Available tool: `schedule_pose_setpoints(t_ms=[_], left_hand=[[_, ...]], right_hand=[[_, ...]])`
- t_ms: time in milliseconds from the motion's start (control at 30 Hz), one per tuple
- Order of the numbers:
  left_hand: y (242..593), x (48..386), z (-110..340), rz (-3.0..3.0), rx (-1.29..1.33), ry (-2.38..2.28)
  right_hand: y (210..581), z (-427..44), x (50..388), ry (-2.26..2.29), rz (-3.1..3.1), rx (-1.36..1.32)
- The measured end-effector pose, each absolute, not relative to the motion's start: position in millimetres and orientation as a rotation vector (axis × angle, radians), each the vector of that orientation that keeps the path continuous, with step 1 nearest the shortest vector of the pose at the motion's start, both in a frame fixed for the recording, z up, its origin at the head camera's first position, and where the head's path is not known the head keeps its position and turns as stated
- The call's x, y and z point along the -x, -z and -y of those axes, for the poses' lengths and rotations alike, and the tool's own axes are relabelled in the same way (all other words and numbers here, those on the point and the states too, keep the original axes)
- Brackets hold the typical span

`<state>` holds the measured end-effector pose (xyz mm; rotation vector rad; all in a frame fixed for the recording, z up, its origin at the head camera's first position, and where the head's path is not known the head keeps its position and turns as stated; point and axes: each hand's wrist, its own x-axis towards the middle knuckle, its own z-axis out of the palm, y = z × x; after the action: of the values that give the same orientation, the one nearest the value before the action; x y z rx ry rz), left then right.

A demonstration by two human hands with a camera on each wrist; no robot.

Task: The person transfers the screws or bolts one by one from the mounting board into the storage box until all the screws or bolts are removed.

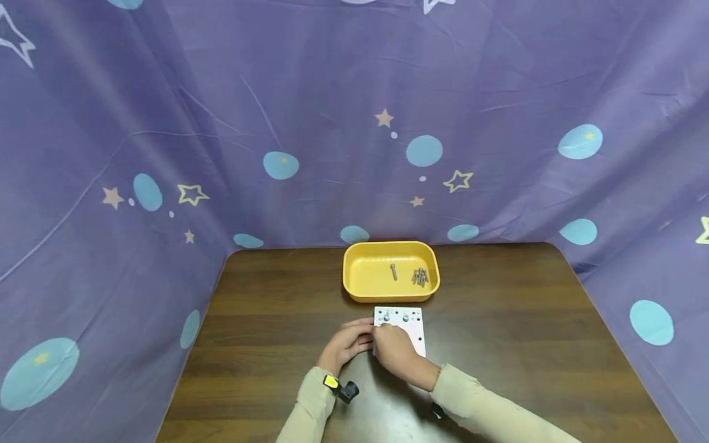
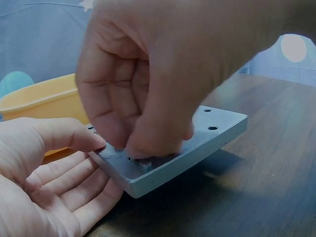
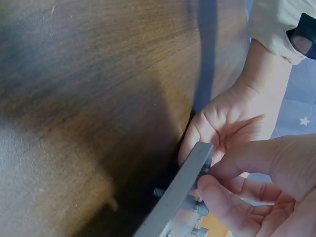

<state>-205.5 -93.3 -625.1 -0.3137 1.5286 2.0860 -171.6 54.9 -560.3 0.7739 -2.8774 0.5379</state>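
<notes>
left hand (image 1: 346,346) at white plate (image 1: 414,332); right hand (image 1: 396,351) over plate; bolts (image 1: 420,277) in yellow tray (image 1: 368,280)

Head camera faces forward-down; close wrist cameras share the plate (image 1: 412,331).

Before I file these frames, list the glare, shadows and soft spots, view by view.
Head: whitish glare on the brown wooden table toward the bottom; left wrist: dark shadow under the pale rectangular plate, right hand slightly soft; right wrist: dark shadow on the table beside the plate.
</notes>
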Motion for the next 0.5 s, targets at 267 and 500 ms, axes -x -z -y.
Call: schedule_pose_setpoints(t_ms=[267, 500], left_hand=[[627.0, 202.8, 92.3, -1.524, 0.294, -2.088], [625.3, 204.3, 92.6, -1.511, 0.319, -2.087]], right_hand=[[566.0, -58.2, 170.2, -0.64, 2.847, -0.839], [564.6, -58.0, 174.3, -0.69, 2.881, -0.852]])
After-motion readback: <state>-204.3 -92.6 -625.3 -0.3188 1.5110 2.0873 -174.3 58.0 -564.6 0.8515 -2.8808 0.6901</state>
